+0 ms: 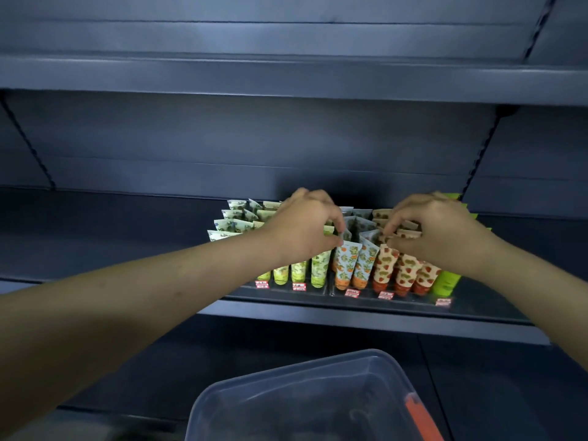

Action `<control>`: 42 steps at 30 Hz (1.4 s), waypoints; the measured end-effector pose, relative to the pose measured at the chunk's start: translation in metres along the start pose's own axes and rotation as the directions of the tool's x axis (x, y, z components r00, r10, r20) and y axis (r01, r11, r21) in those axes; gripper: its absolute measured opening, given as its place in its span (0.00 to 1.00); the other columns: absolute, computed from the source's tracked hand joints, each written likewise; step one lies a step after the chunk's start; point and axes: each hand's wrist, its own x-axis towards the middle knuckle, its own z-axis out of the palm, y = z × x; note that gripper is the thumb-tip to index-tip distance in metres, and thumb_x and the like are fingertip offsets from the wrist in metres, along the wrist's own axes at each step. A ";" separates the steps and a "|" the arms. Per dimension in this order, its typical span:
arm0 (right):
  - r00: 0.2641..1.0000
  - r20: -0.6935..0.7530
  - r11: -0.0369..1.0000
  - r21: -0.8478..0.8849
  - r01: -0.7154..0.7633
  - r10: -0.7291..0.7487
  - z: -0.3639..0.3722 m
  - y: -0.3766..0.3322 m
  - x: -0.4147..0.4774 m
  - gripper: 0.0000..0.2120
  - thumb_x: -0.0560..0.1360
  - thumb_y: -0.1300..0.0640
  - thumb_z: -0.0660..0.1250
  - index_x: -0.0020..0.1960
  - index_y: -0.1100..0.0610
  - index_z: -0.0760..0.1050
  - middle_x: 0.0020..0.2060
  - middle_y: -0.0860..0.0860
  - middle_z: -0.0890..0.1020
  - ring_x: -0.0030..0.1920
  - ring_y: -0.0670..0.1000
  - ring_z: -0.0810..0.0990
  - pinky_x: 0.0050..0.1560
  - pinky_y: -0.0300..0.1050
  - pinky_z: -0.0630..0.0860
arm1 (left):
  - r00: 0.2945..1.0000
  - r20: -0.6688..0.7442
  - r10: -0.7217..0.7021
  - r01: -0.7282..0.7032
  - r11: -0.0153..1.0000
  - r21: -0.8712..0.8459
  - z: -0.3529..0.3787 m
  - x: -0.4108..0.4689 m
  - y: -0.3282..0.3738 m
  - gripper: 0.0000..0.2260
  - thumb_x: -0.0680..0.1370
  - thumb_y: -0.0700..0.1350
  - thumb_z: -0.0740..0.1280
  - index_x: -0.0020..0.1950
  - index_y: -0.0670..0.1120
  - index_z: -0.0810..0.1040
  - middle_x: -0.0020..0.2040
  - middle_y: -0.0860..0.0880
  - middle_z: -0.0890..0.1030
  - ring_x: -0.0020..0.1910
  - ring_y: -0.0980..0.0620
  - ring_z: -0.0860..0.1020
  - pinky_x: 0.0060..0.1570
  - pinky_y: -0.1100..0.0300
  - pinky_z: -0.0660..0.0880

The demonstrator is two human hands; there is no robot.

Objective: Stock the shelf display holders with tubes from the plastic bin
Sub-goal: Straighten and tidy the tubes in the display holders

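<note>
While the left hand (305,224) pinches the crimped top of the pale blue plastic tube printed with oranges (346,262), the right hand (436,230) curls its thumb and fingers on the cream plastic tubes printed with strawberries (404,272) just beside. It is better to press each tube straight down, cap first, keeping the rows even; the clear rectangular plastic bin (318,366) stands below both wrists.
</note>
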 end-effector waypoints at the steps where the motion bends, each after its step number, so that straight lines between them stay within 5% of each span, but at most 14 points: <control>1: 1.000 -0.007 1.000 0.003 -0.002 0.002 0.000 0.002 0.000 0.06 0.69 0.50 0.72 0.40 0.40 0.77 0.48 0.41 0.76 0.56 0.50 0.71 0.62 0.58 0.67 | 1.000 0.000 0.003 -0.003 1.000 0.007 0.002 0.003 0.002 0.09 0.74 0.49 0.70 0.54 0.52 0.81 0.61 0.52 0.73 0.62 0.50 0.65 0.63 0.56 0.62; 12: 1.000 0.016 0.997 -0.074 -0.016 0.017 0.024 0.006 0.013 0.06 0.72 0.48 0.69 0.49 0.45 0.79 0.58 0.43 0.75 0.64 0.50 0.66 0.65 0.52 0.59 | 0.999 0.033 -0.041 0.038 0.997 0.072 0.032 0.022 -0.001 0.09 0.73 0.53 0.70 0.51 0.52 0.81 0.61 0.54 0.73 0.64 0.50 0.64 0.64 0.54 0.62; 27: 1.000 0.022 1.000 -0.002 0.011 -0.011 0.037 0.014 0.027 0.02 0.71 0.53 0.70 0.40 0.47 0.80 0.54 0.42 0.77 0.62 0.50 0.68 0.60 0.53 0.62 | 0.998 0.049 -0.047 0.047 0.999 -0.002 0.039 0.026 -0.011 0.05 0.72 0.51 0.72 0.46 0.51 0.83 0.60 0.54 0.75 0.65 0.49 0.64 0.66 0.52 0.61; 36: 0.998 0.048 0.997 -0.065 0.037 -0.034 0.036 0.014 0.025 0.02 0.72 0.50 0.70 0.44 0.44 0.80 0.55 0.42 0.76 0.63 0.50 0.67 0.63 0.53 0.61 | 0.997 0.072 -0.037 0.036 0.999 0.027 0.037 0.024 -0.014 0.07 0.73 0.53 0.70 0.48 0.52 0.83 0.62 0.53 0.74 0.66 0.49 0.63 0.67 0.52 0.61; 42: 0.997 0.053 0.998 0.017 0.063 -0.064 0.031 0.021 0.030 0.01 0.70 0.46 0.68 0.40 0.40 0.78 0.50 0.40 0.76 0.60 0.50 0.71 0.65 0.59 0.65 | 1.000 0.005 0.014 -0.013 0.996 -0.084 0.028 0.029 -0.016 0.09 0.74 0.52 0.70 0.48 0.48 0.84 0.57 0.51 0.76 0.60 0.53 0.69 0.65 0.60 0.61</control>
